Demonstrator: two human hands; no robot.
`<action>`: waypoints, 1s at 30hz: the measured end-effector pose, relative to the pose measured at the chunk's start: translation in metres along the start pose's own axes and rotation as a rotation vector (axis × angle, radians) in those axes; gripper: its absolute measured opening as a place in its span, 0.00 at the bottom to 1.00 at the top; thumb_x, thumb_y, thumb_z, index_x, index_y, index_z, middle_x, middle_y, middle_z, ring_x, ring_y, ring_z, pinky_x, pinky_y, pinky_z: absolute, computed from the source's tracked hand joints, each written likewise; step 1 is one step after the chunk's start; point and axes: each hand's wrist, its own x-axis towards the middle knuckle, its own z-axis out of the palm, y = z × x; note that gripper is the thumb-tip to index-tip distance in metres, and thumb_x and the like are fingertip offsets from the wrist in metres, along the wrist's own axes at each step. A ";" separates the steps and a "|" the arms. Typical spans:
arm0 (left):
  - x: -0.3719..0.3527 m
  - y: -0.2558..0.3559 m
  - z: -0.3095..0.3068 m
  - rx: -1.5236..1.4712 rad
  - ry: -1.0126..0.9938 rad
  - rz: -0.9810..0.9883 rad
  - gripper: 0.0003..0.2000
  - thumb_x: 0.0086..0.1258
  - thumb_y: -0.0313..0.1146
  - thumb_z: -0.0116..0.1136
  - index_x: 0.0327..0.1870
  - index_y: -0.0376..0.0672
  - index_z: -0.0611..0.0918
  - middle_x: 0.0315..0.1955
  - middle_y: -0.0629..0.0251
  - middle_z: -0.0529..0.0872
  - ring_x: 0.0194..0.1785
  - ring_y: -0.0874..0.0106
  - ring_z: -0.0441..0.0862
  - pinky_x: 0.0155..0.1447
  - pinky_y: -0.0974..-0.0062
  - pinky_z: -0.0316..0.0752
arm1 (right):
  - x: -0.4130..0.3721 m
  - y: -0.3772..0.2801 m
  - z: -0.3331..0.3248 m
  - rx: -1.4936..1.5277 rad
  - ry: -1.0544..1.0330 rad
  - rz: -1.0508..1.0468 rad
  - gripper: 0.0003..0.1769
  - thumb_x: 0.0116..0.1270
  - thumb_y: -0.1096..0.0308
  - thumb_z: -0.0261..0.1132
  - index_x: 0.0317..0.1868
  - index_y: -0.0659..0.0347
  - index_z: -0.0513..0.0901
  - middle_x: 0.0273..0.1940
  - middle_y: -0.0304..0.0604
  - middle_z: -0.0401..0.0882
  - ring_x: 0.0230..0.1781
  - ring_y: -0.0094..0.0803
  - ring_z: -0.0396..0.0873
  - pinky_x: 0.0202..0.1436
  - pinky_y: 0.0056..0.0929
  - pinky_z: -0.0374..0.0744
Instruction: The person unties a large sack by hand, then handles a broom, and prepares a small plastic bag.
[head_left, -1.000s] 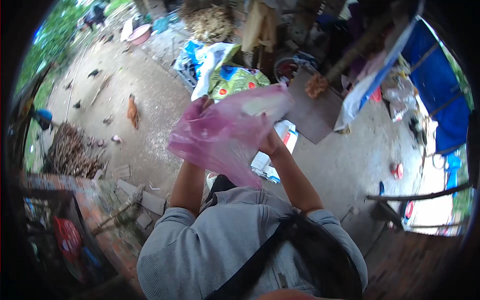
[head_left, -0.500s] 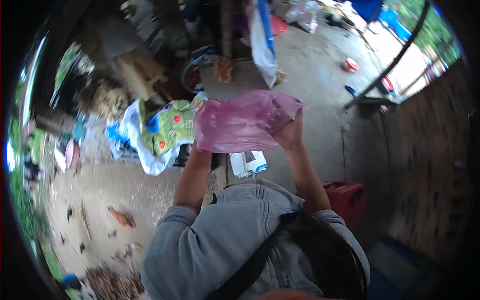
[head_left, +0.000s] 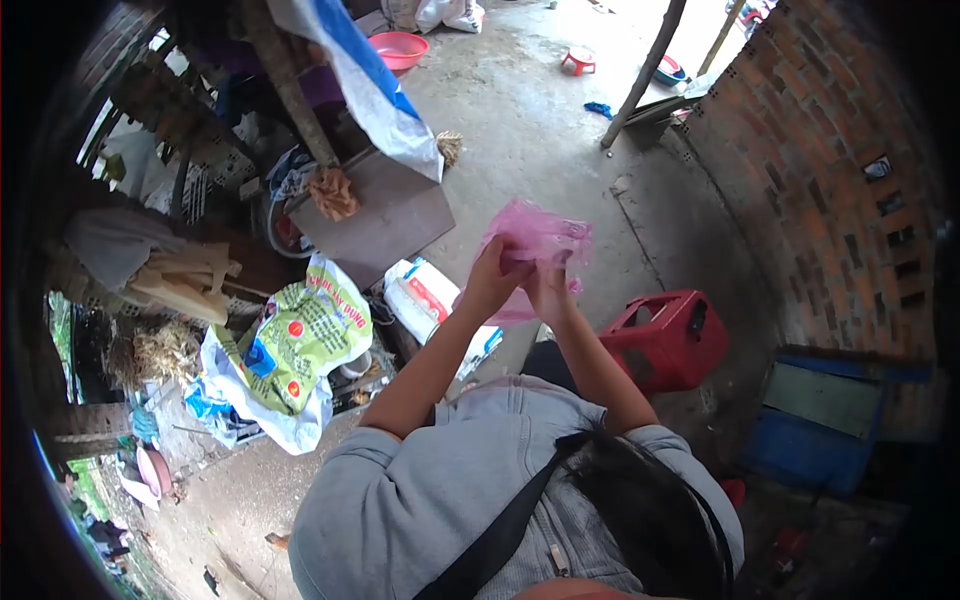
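A thin pink plastic bag hangs crumpled between my two hands, out in front of my chest. My left hand is closed on its near left part, fingers bent inward. Close beside it, my right hand grips the bag too, its fingertips partly covered by the plastic. Some of the bag droops below my hands. Past my left forearm lies a white printed sack, and farther left is a green and white printed sack.
A red plastic stool lies to the right, near a brick wall. Ahead, a brown board lies by a wooden post. A pink basin and a small red stool are farther off.
My hands have come together from opposite ends of the bag, which was stretched wide and is now bunched. The view has turned right, showing more of the brick wall and red stool.
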 end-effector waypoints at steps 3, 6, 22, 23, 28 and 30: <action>0.048 -0.011 0.018 -0.189 0.007 -0.153 0.14 0.59 0.24 0.63 0.45 0.37 0.75 0.37 0.62 0.82 0.38 0.76 0.81 0.42 0.77 0.77 | 0.020 -0.017 -0.041 -0.052 -0.031 0.004 0.39 0.64 0.41 0.60 0.65 0.63 0.67 0.57 0.43 0.74 0.53 0.32 0.77 0.52 0.32 0.77; 0.107 -0.017 0.032 -0.139 0.011 -0.133 0.10 0.59 0.22 0.60 0.42 0.38 0.78 0.32 0.66 0.82 0.34 0.78 0.80 0.40 0.79 0.76 | 0.060 -0.037 -0.076 -0.315 0.125 -0.031 0.26 0.66 0.59 0.64 0.60 0.64 0.72 0.52 0.40 0.77 0.48 0.26 0.78 0.47 0.25 0.77; 0.371 -0.018 0.029 -0.411 0.746 -0.188 0.05 0.63 0.21 0.50 0.32 0.45 0.73 0.23 0.75 0.72 0.22 0.84 0.68 0.22 0.82 0.64 | 0.284 -0.262 -0.284 -1.193 0.592 -0.361 0.14 0.62 0.63 0.69 0.43 0.62 0.77 0.39 0.42 0.79 0.35 0.28 0.76 0.36 0.26 0.74; 0.388 -0.017 0.028 -0.383 0.762 -0.156 0.05 0.63 0.21 0.50 0.34 0.44 0.73 0.24 0.74 0.72 0.22 0.84 0.68 0.23 0.83 0.65 | 0.294 -0.264 -0.271 -1.470 0.439 -0.529 0.21 0.59 0.63 0.72 0.49 0.63 0.77 0.46 0.46 0.79 0.44 0.36 0.79 0.45 0.31 0.76; 0.488 -0.019 0.052 -0.289 0.375 -0.151 0.03 0.63 0.23 0.52 0.32 0.44 0.75 0.26 0.73 0.77 0.25 0.84 0.71 0.27 0.84 0.66 | 0.376 -0.253 -0.239 -1.355 -0.057 -0.452 0.43 0.52 0.61 0.75 0.67 0.57 0.65 0.64 0.53 0.66 0.64 0.52 0.66 0.66 0.42 0.68; 0.534 -0.014 0.059 -0.219 0.222 -0.099 0.03 0.62 0.23 0.54 0.31 0.43 0.74 0.25 0.73 0.77 0.25 0.84 0.71 0.28 0.83 0.67 | 0.419 -0.244 -0.241 -1.315 -0.124 -0.425 0.38 0.54 0.62 0.73 0.64 0.55 0.67 0.58 0.55 0.72 0.57 0.53 0.72 0.58 0.43 0.73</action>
